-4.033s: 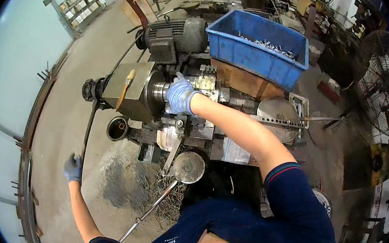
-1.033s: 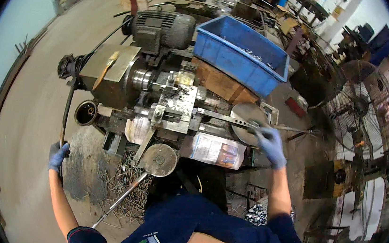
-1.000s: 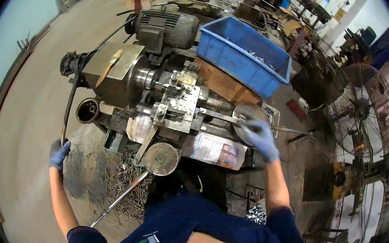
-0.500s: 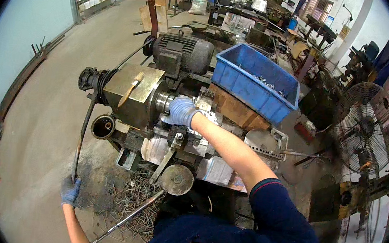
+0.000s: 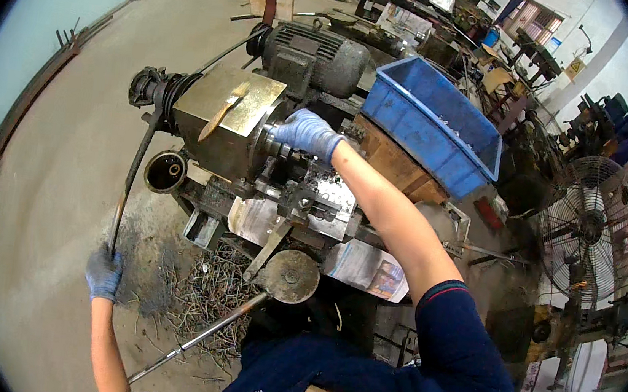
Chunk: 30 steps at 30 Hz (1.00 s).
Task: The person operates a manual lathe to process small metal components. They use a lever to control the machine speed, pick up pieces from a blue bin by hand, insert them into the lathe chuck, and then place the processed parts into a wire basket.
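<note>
My left hand (image 5: 104,273), in a blue-grey glove, is closed round the lower end of a long dark lever (image 5: 128,184). That lever hangs from the pulley end of a small metal lathe. My right hand (image 5: 309,133), gloved alike, reaches over to the lathe's spindle nose (image 5: 279,149). Its fingers are bent together against the spindle's far upper side, and what they hold is hidden. Left of it is the boxy headstock (image 5: 244,131), with a wooden-handled brush (image 5: 223,114) lying on top. Below my right hand sits the wet tool slide (image 5: 325,197).
A blue crate (image 5: 431,136) stands on a wooden board behind the lathe, right of the electric motor (image 5: 317,57). Metal shavings (image 5: 215,300) litter the floor below. A round handwheel plate (image 5: 290,276) with a rod juts toward me. A caged fan (image 5: 591,217) stands at right.
My right hand has shifted from the front of the spindle to its far upper side. My left hand keeps its grip on the lever, which has swung slightly left. The whole view has tilted down.
</note>
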Motion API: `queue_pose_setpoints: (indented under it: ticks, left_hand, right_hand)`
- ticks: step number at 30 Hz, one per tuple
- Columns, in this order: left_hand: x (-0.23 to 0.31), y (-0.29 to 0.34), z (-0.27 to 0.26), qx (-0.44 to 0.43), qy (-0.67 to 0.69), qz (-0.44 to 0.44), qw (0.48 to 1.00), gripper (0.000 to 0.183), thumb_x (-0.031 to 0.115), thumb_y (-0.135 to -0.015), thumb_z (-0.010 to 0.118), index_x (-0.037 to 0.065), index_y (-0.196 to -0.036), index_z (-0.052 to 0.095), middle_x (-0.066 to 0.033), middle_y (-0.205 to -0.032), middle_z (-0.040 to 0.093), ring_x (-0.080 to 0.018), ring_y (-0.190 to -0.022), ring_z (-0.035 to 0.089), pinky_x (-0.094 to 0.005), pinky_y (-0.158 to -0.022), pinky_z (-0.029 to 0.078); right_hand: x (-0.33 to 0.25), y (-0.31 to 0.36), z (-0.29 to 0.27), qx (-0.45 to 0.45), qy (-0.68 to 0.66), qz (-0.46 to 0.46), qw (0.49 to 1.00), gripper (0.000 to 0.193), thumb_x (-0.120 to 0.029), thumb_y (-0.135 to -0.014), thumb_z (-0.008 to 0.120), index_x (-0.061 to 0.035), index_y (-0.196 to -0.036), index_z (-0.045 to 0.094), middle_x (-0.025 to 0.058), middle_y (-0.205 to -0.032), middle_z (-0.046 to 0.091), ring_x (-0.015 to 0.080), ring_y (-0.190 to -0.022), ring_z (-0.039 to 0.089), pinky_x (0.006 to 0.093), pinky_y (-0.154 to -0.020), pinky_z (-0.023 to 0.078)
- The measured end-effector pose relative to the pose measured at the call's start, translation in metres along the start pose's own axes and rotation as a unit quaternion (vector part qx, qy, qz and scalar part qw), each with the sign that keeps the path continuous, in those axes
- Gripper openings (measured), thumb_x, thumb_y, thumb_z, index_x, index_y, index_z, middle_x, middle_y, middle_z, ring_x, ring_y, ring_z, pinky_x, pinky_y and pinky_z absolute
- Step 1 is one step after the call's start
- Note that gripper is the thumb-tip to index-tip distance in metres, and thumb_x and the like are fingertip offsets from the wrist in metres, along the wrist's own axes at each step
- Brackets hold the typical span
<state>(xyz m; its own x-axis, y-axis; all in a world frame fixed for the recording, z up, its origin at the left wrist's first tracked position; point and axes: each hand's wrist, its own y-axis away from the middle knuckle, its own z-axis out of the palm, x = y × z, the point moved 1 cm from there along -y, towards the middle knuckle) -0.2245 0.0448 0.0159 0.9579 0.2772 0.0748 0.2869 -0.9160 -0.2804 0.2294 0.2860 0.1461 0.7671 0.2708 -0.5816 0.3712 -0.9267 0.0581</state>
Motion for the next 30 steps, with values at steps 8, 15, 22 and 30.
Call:
queue_pose_setpoints:
  ticks: [8,15,22,30]
  left_hand:
    - [-0.122,-0.114,0.011,-0.034,-0.208,0.004,0.978,0.012,0.018,-0.080,0.055,0.009,-0.085,0.061,-0.0142,-0.080,0.063,-0.0343,-0.074,0.062,-0.0455,-0.066,0.048]
    - [-0.072,-0.125,0.042,0.188,0.186,0.137,0.955,0.038,0.024,-0.082,0.062,0.006,-0.115,0.058,-0.0141,-0.097,0.066,-0.0306,-0.089,0.063,-0.0395,-0.079,0.049]
    - [0.071,-0.053,0.233,-0.262,0.183,0.108,0.942,0.045,0.035,-0.079,0.060,0.007,-0.114,0.059,-0.0173,-0.106,0.063,-0.0292,-0.094,0.062,-0.0393,-0.081,0.048]
    - [0.147,-0.089,0.175,-0.298,-0.112,0.240,0.917,0.022,0.029,-0.078,0.057,0.017,-0.094,0.067,-0.0100,-0.094,0.067,-0.0313,-0.087,0.063,-0.0447,-0.076,0.049]
  right_hand:
    - [-0.011,-0.002,-0.004,-0.011,-0.063,0.080,0.995,0.059,-0.056,-0.071,0.062,0.0017,-0.084,0.066,0.0200,-0.077,0.064,0.0303,-0.068,0.059,0.0384,-0.069,0.048]
    - [-0.016,0.043,-0.037,0.105,0.030,-0.043,0.993,0.057,-0.057,-0.070,0.063,-0.0016,-0.082,0.069,0.0194,-0.079,0.066,0.0319,-0.075,0.064,0.0377,-0.074,0.050]
    - [0.060,0.179,-0.092,0.248,0.008,-0.070,0.966,0.035,-0.038,-0.077,0.069,-0.0025,-0.073,0.066,0.0117,-0.070,0.063,0.0224,-0.065,0.062,0.0340,-0.065,0.050]
    - [0.228,0.359,-0.103,0.276,0.080,0.279,0.916,0.033,-0.033,-0.077,0.069,-0.0001,-0.080,0.068,0.0150,-0.071,0.065,0.0182,-0.062,0.061,0.0309,-0.062,0.049]
